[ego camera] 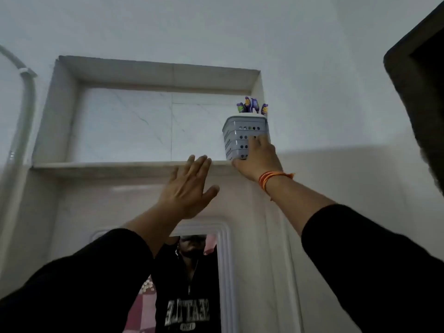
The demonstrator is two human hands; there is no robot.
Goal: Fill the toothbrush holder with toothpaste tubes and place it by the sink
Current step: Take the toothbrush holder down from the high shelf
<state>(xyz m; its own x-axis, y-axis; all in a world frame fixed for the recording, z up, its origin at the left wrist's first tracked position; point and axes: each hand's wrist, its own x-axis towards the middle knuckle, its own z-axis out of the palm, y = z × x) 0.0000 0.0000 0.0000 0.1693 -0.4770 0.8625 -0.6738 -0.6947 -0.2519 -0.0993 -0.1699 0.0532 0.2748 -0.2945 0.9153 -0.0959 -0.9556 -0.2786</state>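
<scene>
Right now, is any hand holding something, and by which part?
The right hand grips the grey holder by its lower front side, on the niche ledge. The left hand holds nothing.

A single head-worn wide-angle camera faces forward and upward at a tiled wall niche (149, 121), at arm's reach. Both forearms enter from the lower edge; a mirror (192, 280) lies below centre.

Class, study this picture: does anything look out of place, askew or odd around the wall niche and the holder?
Nothing is spilled or damaged. One oddity: the grey holder sits at the niche ledge's far right end, near its front edge, gripped by the right hand. Purple-packaged items poke above its rim. The left hand is open below the ledge.
</scene>
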